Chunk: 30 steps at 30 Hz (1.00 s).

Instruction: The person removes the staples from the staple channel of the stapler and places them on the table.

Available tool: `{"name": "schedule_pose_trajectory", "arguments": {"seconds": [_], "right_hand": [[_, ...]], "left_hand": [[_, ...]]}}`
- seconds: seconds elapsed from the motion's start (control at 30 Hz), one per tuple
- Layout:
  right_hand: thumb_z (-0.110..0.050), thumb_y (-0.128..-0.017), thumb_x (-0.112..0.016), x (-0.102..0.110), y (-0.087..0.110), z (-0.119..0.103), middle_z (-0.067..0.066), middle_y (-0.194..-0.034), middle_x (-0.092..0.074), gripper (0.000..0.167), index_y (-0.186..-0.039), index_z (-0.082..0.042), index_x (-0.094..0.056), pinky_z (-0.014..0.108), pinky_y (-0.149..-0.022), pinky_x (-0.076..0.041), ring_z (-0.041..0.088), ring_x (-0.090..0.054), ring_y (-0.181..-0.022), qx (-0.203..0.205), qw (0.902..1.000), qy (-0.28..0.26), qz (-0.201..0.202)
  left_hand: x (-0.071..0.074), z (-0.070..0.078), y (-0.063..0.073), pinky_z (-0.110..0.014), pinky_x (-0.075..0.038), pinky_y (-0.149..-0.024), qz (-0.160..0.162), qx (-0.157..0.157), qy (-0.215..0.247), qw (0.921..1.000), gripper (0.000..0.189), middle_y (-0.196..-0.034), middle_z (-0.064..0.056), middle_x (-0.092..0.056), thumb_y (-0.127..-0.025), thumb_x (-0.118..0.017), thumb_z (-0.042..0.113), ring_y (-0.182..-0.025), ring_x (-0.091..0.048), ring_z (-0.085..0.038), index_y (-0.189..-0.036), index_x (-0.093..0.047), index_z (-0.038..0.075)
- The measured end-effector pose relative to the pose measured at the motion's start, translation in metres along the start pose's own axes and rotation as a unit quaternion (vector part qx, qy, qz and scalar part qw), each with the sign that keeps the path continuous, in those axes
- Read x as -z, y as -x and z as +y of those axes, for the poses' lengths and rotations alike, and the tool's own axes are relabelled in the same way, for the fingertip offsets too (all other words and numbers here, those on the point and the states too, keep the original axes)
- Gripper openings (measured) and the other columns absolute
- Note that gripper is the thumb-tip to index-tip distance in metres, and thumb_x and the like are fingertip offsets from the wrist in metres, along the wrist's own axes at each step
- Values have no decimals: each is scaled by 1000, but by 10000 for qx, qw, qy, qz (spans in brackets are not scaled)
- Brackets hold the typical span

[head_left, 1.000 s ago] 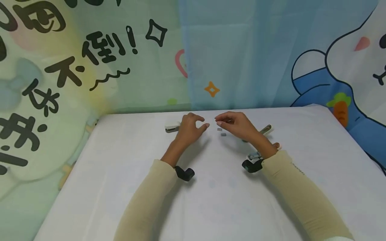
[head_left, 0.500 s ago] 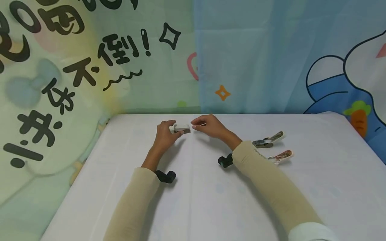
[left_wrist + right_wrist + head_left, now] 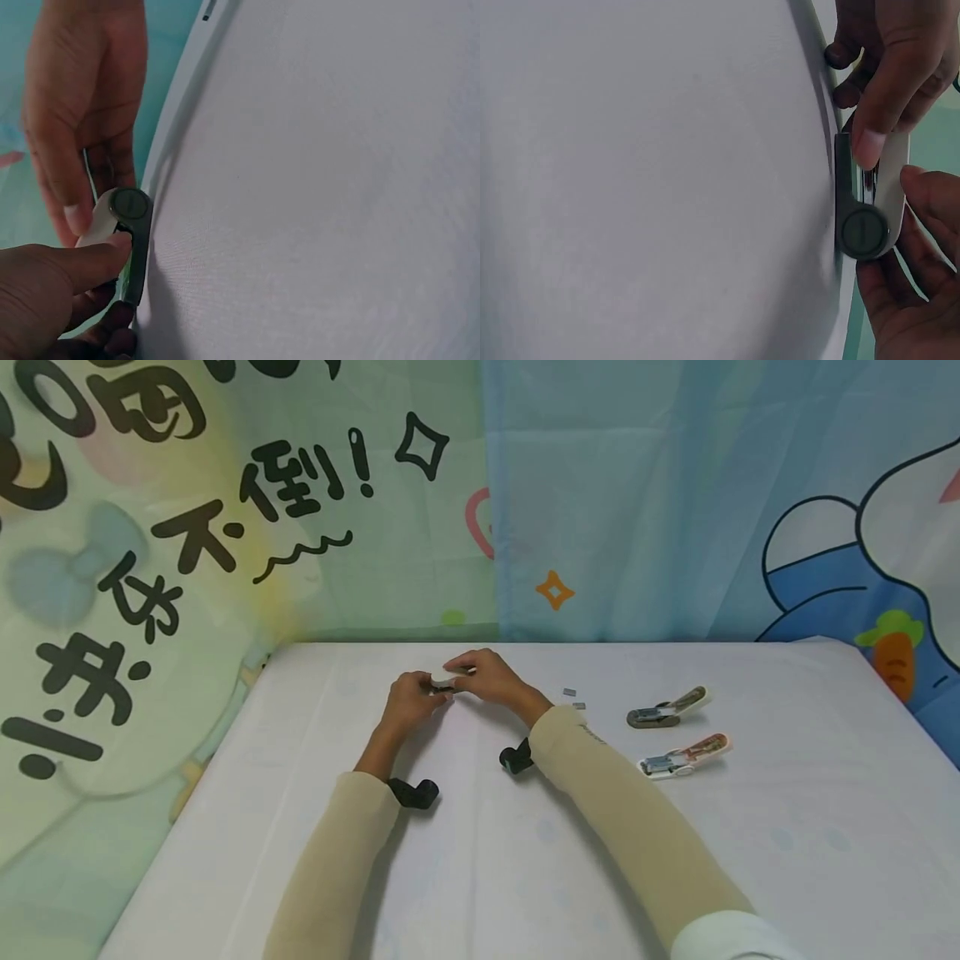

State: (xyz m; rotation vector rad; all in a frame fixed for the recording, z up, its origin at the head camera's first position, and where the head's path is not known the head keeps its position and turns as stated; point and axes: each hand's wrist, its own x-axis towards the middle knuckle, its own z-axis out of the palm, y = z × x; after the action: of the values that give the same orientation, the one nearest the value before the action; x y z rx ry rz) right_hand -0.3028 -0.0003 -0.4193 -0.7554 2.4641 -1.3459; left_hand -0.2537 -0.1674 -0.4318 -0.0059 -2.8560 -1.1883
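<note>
Stapler (image 3: 889,193) pinched by left hand (image 3: 408,699) (thumb at the gap), right hand (image 3: 489,678) gripping its hinged end.

Sleeved forearms (image 3: 333,864) reach forward, angled inward; the left hand (image 3: 407,702) grips, thumb (image 3: 94,264) extended, the right hand (image 3: 489,678) close beside it.

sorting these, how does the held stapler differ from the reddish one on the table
The held stapler is gripped by left hand and right hand; the reddish stapler lies on the table.
The held stapler's base is dark; the reddish stapler's looks whitish.
The held stapler's halves sit close; the reddish stapler's are spread wide.
Both show white parts.
</note>
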Motion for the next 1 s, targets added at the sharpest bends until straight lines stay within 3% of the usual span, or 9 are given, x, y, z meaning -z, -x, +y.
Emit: {"name": "schedule_pose_trajectory", "arguments": {"seconds": [0.1,0.2,0.4,0.47,0.67,1.0], "right_hand": [[-15,-93,-67,-2,-2,-4,8,-122,-64,30,-122,-5,-67,36,-97,-43,22,-54,-119,10,9998,180,-124],[-18,-92,-68,-3,-3,-6,7,-120,-64,30,-120,-6,-68,36,-101,-39,22,-52,-120,87,9986,442,-271],[-17,-93,-67,-1,-3,-4,7,-117,-65,27,-117,-6,-67,35,-101,-39,21,-54,-117,212,9951,866,-430],[-18,-94,-66,-1,-2,-4,6,-115,-65,25,-116,-6,-67,35,-97,-41,21,-55,-112,187,9941,927,-525],[-20,-97,-63,3,6,-6,7,-117,-64,28,-120,-5,-64,36,-97,-41,21,-55,-113,260,9864,1345,-912],[-17,-97,-62,7,34,-13,11,-121,-62,30,-122,0,-61,36,-99,-40,24,-54,-117,407,9769,1782,-1107]], "left_hand": [[-1,0,0,-38,-44,-73,63,-104,-86,9999,20,-82,-13,-63,-86,-73,13,-80,-54,-26,-90,-68,-6],[-2,-1,-2,-34,-39,-65,60,-263,-170,9995,17,-70,-7,-56,-86,-73,12,-71,-48,-21,-85,-67,-4],[-6,-5,-5,-33,-43,-68,-12,-535,-72,9985,20,-73,-7,-61,-83,-73,8,-72,-51,-20,-98,-70,-6],[-7,-5,-6,-33,-42,-66,-61,-619,-121,9980,17,-70,-6,-58,-82,-73,7,-70,-50,-20,-93,-69,-6],[-9,-1,-2,-29,-36,-59,-361,-488,-270,9978,17,-68,-2,-49,-83,-75,11,-64,-44,-16,-78,-64,-2],[-14,7,13,-29,-35,-61,-691,-1054,-429,9911,32,-68,-4,-45,-82,-73,9,-65,-40,-16,-59,-51,7]]}}
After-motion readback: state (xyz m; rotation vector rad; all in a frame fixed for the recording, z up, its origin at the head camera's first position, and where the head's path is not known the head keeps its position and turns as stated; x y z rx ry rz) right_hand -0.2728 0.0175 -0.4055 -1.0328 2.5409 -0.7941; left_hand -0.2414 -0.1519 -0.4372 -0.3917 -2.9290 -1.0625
